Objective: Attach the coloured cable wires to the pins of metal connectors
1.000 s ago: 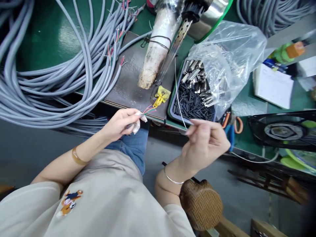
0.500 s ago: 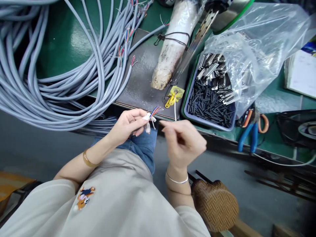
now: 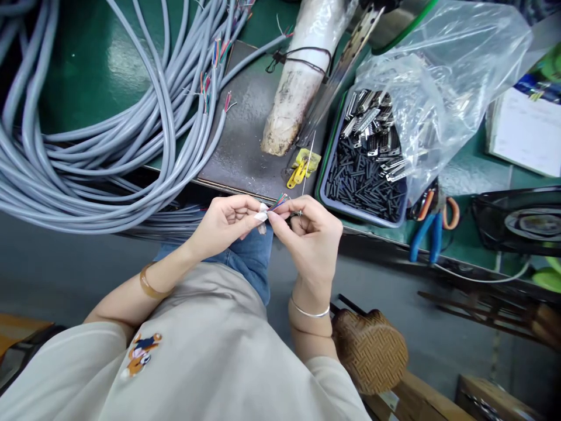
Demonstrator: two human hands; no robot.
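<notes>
My left hand (image 3: 223, 227) is closed in a pinch around the bundle of thin coloured wires (image 3: 279, 202), just above the edge of the bench. White wrapping (image 3: 262, 217) shows at its fingertips; whether it belongs to the fingers or to the bundle I cannot tell. Opposite it, my right hand (image 3: 312, 237) pinches the same wires between thumb and forefinger, its other fingers curled. Red, green and blue strands stick up between the two hands. The rest of the cable below the grip is hidden.
Thick grey cables (image 3: 170, 134) with stripped ends lie coiled at left. A yellow clip-like piece (image 3: 299, 169) rests on the dark board (image 3: 239, 143). At right stand a bin (image 3: 323, 190) of black tubes and metal connectors, a plastic bag (image 3: 456, 88) and blue-handled pliers (image 3: 427, 237).
My right hand has moved left to meet the left hand and now pinches the wires; before, it was apart from them and blurred. The whole view has shifted slightly.
</notes>
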